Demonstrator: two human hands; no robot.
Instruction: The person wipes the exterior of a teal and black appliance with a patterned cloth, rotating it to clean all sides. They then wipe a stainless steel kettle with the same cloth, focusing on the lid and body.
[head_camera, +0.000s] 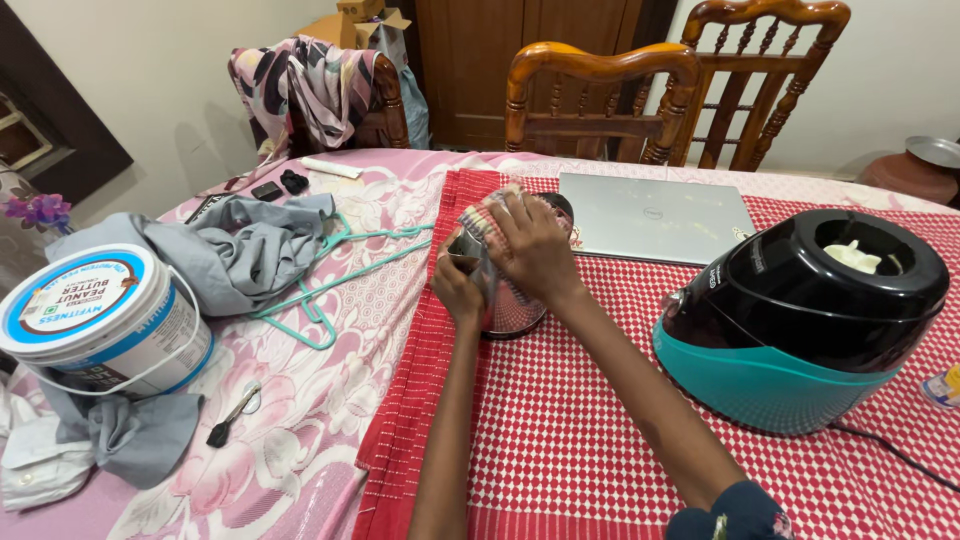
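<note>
Both hands, left hand (458, 285) and right hand (535, 250), grip a steel jar (510, 300) beside the blue-labelled white tub (100, 320).

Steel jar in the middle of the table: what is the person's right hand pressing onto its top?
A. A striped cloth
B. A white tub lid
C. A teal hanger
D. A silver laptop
A. The right hand presses a striped cloth over the top of the steel jar, while the left hand steadies its side.

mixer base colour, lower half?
Teal lower half of the mixer base, black top; head view.
</note>
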